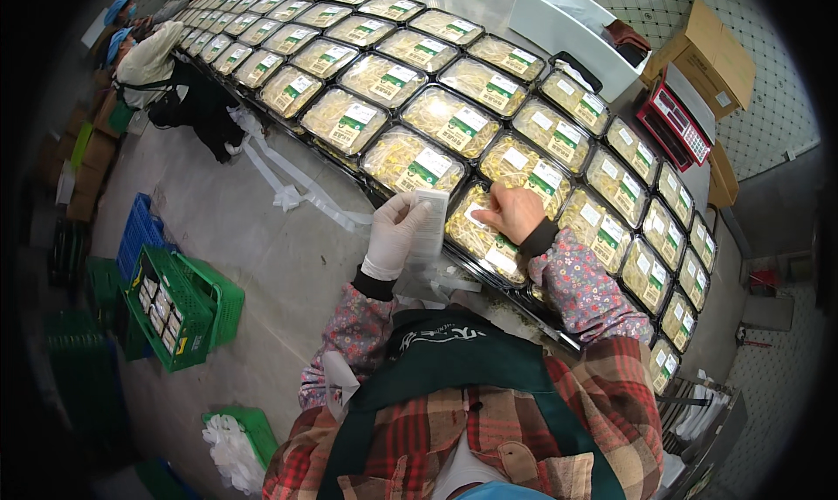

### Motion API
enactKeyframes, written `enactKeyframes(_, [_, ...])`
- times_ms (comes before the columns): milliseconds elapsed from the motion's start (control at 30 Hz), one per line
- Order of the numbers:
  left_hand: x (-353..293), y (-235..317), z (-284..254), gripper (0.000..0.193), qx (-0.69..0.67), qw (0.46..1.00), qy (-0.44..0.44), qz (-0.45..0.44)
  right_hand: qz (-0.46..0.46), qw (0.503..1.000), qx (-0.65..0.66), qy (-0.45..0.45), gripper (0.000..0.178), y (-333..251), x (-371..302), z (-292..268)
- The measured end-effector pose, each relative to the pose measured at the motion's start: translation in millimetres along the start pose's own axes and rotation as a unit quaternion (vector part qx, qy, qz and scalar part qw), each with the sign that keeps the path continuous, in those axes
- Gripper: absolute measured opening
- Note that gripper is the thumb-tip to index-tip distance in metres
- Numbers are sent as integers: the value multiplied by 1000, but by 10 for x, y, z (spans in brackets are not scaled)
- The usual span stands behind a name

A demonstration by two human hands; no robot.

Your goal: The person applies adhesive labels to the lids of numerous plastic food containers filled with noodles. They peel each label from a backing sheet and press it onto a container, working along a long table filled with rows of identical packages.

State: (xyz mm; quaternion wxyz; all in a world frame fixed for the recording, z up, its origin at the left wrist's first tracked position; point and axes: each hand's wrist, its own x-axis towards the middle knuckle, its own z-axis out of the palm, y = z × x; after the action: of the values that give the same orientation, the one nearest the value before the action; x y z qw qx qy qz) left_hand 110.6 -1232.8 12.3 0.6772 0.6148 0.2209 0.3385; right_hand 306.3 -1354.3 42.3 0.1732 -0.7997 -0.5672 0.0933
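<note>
My left hand [391, 236], in a white glove with a dark cuff, grips a strip of white labels [427, 225] that hangs down by the table's near edge. My bare right hand [515, 212] is closed above a clear-lidded tray of bean sprouts [471, 236] with a black base. Its thumb reaches down to a small white label [477, 215] on that lid; whether the fingers hold anything is hidden. Just beyond my left hand lies another sprout tray [410, 158], with a green and white label and no small white one visible.
Rows of similar trays [384, 79] cover the long table. A white bin [572, 33], a red scale [674, 120] and a cardboard box [711, 59] stand at the far right. Green crates [179, 343] sit on the floor at left; two people in blue caps work at the far left.
</note>
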Motion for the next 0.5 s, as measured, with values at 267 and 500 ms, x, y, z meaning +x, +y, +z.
enactKeyframes(267, [-6, -45, 32, 11, 7, 999, 34, 1, 35, 814, 561, -149, 21, -476, 218, -243])
enactKeyframes(500, [276, -102, -606, 11, -37, 998, 43, -34, 68, 858, 508, -29, 17, -774, 1033, 122])
